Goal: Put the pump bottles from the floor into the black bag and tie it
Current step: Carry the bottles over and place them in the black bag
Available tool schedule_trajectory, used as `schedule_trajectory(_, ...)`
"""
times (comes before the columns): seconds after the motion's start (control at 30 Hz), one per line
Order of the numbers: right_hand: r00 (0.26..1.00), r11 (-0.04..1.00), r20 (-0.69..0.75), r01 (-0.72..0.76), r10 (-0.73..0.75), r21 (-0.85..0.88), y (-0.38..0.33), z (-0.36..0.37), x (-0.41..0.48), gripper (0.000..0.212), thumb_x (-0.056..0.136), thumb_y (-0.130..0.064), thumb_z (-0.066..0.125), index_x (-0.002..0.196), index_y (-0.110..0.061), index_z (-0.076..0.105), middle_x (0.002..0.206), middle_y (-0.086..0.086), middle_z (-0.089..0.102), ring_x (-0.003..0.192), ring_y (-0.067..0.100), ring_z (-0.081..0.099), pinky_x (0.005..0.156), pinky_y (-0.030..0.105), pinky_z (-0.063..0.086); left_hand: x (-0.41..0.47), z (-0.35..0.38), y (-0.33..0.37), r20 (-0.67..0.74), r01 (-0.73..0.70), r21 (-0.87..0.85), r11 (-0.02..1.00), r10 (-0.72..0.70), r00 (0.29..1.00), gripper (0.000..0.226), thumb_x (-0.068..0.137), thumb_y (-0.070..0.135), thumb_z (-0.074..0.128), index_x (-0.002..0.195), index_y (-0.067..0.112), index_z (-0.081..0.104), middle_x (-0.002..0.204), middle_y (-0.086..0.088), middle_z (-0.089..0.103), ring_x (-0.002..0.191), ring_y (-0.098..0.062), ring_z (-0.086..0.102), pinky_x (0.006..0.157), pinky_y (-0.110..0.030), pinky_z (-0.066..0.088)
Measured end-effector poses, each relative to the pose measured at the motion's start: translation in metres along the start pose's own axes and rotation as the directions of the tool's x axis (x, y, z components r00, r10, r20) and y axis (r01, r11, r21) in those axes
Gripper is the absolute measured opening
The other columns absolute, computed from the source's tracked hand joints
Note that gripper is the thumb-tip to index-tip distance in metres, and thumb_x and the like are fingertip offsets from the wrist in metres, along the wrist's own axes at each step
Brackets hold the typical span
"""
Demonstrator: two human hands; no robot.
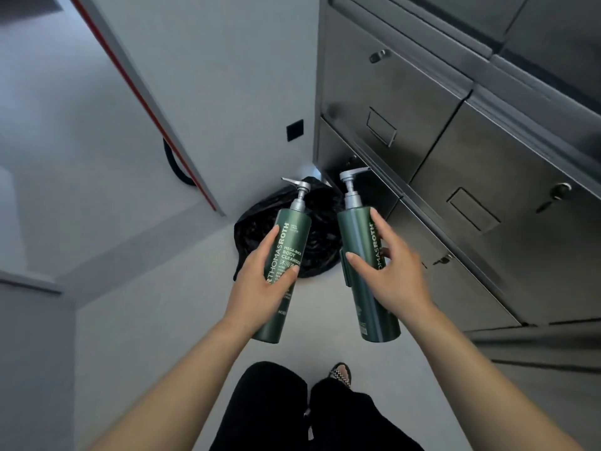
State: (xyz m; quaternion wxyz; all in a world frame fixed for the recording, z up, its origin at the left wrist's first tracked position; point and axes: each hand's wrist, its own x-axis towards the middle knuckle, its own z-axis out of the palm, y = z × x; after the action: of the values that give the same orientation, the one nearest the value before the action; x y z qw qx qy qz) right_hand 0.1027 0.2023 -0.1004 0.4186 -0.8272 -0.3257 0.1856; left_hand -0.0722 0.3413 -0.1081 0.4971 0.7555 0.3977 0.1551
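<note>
At frame centre: two dark green cylindrical pump bottles with silver dispensers, left bottle [286, 255] clamped in left hand [260, 288] fingers, right bottle [364, 262] in right hand [387, 275] fingers; crumpled black plastic bag [312, 229] behind, on pale floor [162, 320].

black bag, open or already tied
Open, not tied: the bag lies slumped on the floor with its mouth loose, and both bottles are in hand, outside it.

black bag [322, 242]: mouth hidden behind bottles | left bottle [286, 255]: lower label under left hand [263, 281]
</note>
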Motion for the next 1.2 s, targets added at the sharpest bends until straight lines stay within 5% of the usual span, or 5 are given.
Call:
schedule_trajectory(0.17, 0.999, 0.999, 0.022, -0.025, 0.026, -0.023, -0.003, 0.024, 0.06, 0.08, 0.076, -0.05, 0.067, 0.135, -0.063, 0.015, 0.127, -0.013, 0.05, 0.111, 0.005, 0.045, 0.092, 0.024, 0.037, 0.07, -0.014, -0.01, 0.013, 0.004, 0.016, 1.0, -0.004, 1.0, 0.074, 0.08, 0.032, 0.069, 0.138, 0.052, 0.029, 0.137, 0.015, 0.048, 0.122, 0.0, 0.046, 0.093, -0.017, 0.034)
schedule_trajectory(0.67, 0.924, 0.948, -0.211, -0.312, 0.319, 0.063, 0.033, 0.146, 0.222, 0.078, 0.071, -0.057, 0.065, 0.134, -0.063, 0.02, 0.122, -0.025, 0.044, 0.108, 0.002, 0.048, 0.091, 0.029, 0.045, 0.333, -0.047, -0.097, 0.331, -0.11, 0.206, 0.972, 0.037, 0.943, 0.074, 0.08, 0.039, 0.068, 0.139, 0.053, 0.025, 0.135, 0.013, 0.049, 0.118, -0.006, 0.049, 0.096, -0.029, 0.041)
schedule_trajectory(0.8, 0.92, 0.942, -0.206, -0.325, 0.335, 0.078, 0.081, 0.172, 0.259, 0.079, 0.073, -0.053, 0.066, 0.137, -0.059, 0.02, 0.116, -0.022, 0.047, 0.101, 0.001, 0.051, 0.088, 0.029, 0.047, 0.373, -0.016, -0.141, 0.318, -0.099, 0.23, 0.968, 0.022, 0.948, 0.074, 0.081, 0.039, 0.067, 0.139, 0.053, 0.025, 0.13, 0.017, 0.051, 0.111, -0.006, 0.052, 0.091, -0.029, 0.044)
schedule_trajectory(0.97, 0.924, 0.943, -0.194, -0.312, 0.33, 0.116, 0.178, 0.225, 0.287, 0.079, 0.071, -0.056, 0.066, 0.133, -0.065, 0.018, 0.108, -0.045, 0.038, 0.096, -0.021, 0.048, 0.078, 0.02, 0.046, 0.404, 0.048, -0.23, 0.298, -0.115, 0.233, 0.966, 0.042, 0.954, 0.074, 0.08, 0.024, 0.072, 0.143, 0.034, 0.034, 0.109, 0.034, 0.047, 0.097, 0.024, 0.047, 0.074, 0.002, 0.036)
schedule_trajectory(1.2, 0.934, 0.94, -0.152, -0.298, 0.323, 0.165, 0.343, 0.347, 0.305, 0.08, 0.073, -0.049, 0.069, 0.136, -0.061, 0.02, 0.114, -0.028, 0.046, 0.101, -0.018, 0.046, 0.084, 0.013, 0.04, 0.448, 0.145, -0.402, 0.361, -0.15, 0.248, 0.957, 0.053, 0.931, 0.075, 0.082, 0.023, 0.071, 0.145, 0.03, 0.031, 0.133, 0.01, 0.053, 0.113, 0.0, 0.054, 0.093, -0.013, 0.04)
